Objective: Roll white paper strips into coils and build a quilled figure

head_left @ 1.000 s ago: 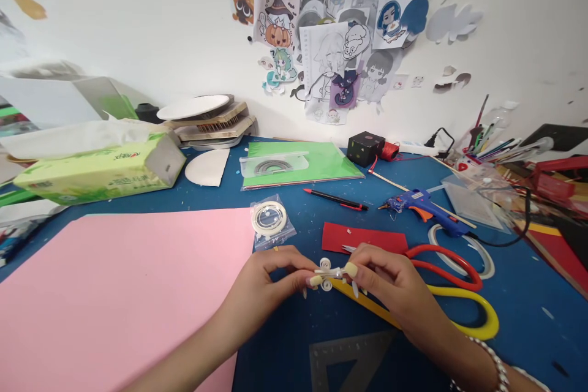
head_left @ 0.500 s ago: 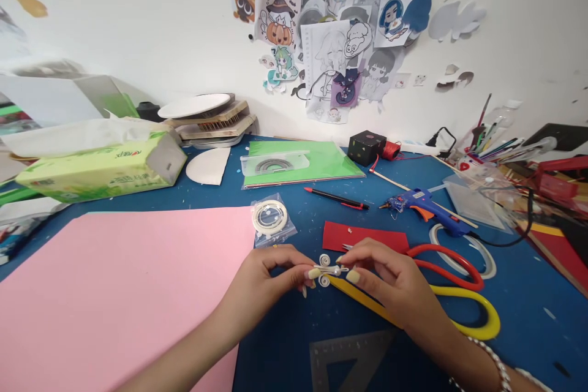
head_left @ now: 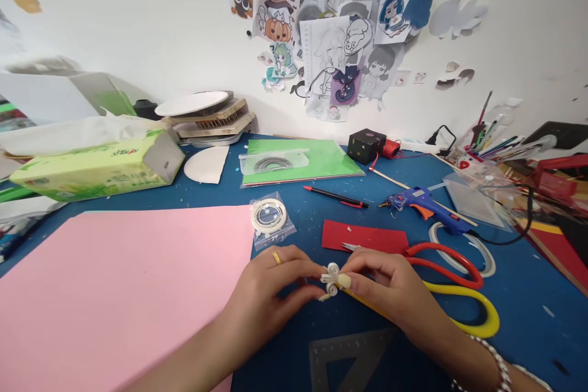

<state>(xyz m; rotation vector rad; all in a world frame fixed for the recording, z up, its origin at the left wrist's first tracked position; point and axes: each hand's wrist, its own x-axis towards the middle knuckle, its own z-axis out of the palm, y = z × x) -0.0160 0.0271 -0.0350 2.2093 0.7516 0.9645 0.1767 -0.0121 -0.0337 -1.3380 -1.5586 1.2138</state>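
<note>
Between my two hands is a small white ornament of rolled paper strips with two spiral curls, one above the other. My right hand pinches its right end between thumb and fingers, covering that part. At the curls' left side, my left hand closes its thumb and fingertips around the ornament's edge. Scissors with one red and one yellow handle lie partly under my right hand. Behind the ornament is a red paper piece. A clear triangle ruler lies in front of my hands.
Pink paper covers the table's left side. A bag of white paper strips sits beside it. Farther back are a black and red pen, a blue glue gun, green paper, a black box and a tissue pack.
The ornament has moved slightly right and down and turned. My right hand now covers its beaded end, and my left fingers have shifted to the edge of the curls.
</note>
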